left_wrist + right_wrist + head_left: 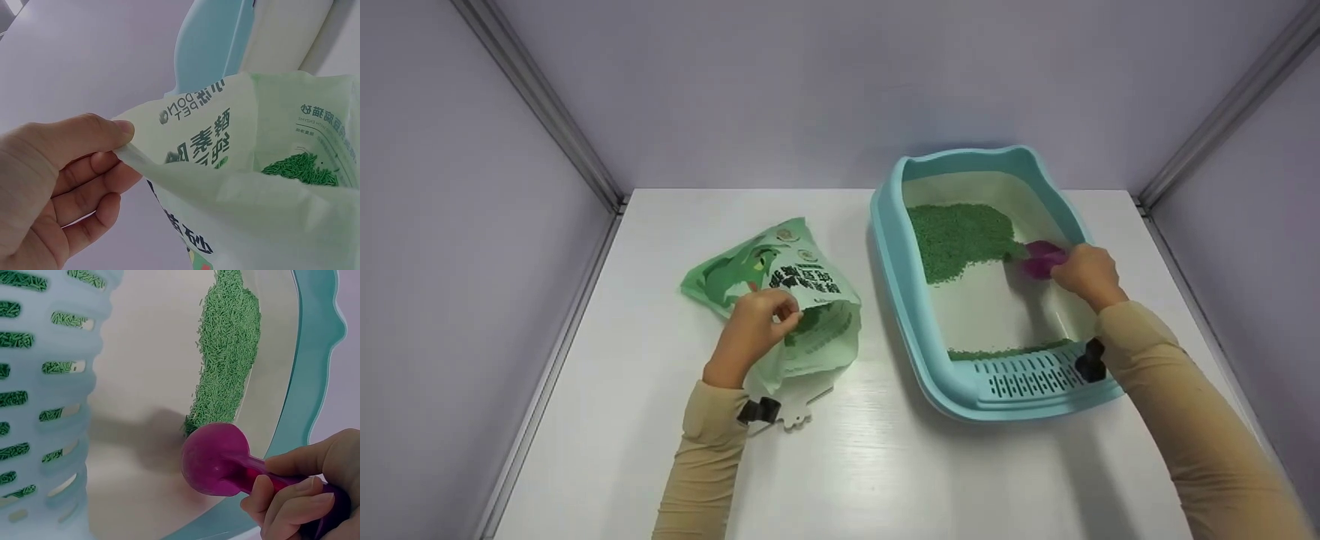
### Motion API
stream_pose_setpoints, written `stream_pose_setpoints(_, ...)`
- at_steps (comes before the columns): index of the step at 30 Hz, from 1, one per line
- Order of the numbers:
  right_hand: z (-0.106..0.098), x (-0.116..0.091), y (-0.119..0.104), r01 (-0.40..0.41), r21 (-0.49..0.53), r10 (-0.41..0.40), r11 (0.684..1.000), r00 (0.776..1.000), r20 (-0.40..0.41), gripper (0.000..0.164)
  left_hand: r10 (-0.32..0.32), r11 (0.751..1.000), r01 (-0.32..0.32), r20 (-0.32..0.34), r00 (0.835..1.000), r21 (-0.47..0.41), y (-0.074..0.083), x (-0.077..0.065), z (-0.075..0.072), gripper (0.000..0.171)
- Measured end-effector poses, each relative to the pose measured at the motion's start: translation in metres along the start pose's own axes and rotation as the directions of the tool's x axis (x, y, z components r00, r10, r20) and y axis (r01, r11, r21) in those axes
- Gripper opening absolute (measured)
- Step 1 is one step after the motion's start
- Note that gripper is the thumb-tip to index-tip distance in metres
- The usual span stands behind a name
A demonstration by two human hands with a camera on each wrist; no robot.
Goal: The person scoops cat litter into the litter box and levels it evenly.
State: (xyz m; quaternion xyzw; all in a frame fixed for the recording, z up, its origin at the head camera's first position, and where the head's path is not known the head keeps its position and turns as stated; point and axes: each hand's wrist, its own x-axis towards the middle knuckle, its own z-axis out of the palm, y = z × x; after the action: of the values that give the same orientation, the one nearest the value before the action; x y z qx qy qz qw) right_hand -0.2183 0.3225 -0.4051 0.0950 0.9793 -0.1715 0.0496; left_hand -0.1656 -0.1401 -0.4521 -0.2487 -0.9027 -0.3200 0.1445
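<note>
My left hand (pixel 759 322) pinches the rim of a pale green bag of cat litter (pixel 236 208) between thumb and fingers, and its mouth gapes toward the right. Green pellets (pixel 301 169) show inside the bag. On the right, my right hand (pixel 1086 274) grips the handle of a purple scoop (pixel 216 458), whose bowl is over the white floor of the blue litter box (pixel 911 330). A heap of green litter pellets (pixel 960 236) lies on the box floor beside the scoop, toward the back left.
A slotted ledge (pixel 1027 382) runs along the box's near end, with more pellets under it. Beneath the bag's near side, a pale flat piece with a scalloped edge (pixel 795 416) lies on the white table (pixel 885 472). Grey walls (pixel 810 90) enclose the back and sides.
</note>
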Motion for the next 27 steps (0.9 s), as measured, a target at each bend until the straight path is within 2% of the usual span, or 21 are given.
stream_pose_setpoints(9, -0.0016, 0.0013, -0.0044, 0.008, 0.020, -0.008, 1.000, 1.000, -0.021, 0.020, 0.013, 1.000, -0.013, -0.007, 1.000, 0.011, -0.0004, 0.0004, 0.0006, 0.010)
stream_pose_setpoints(18, 0.0015, 0.0043, -0.0001, 0.029, 0.021, -0.027, 0.999, 0.996, -0.085, 0.020, 0.015, 1.000, -0.014, 0.004, 1.000, -0.014, 0.0014, 0.0006, 0.0022, 0.010)
stream_pose_setpoints(24, 0.0000, 0.0037, -0.0032, 0.024, 0.016, -0.023, 1.000, 0.999, -0.038, 0.019, 0.018, 1.000, -0.018, 0.000, 1.000, -0.017, 0.0017, 0.0000, 0.0020, 0.010)
stream_pose_setpoints(27, 0.0020, 0.0026, -0.0094, 0.050, 0.003, -0.050, 0.999, 0.999, -0.008, 0.017, 0.021, 1.000, -0.021, -0.005, 1.000, -0.008, 0.0011, -0.0008, 0.0021, 0.010)
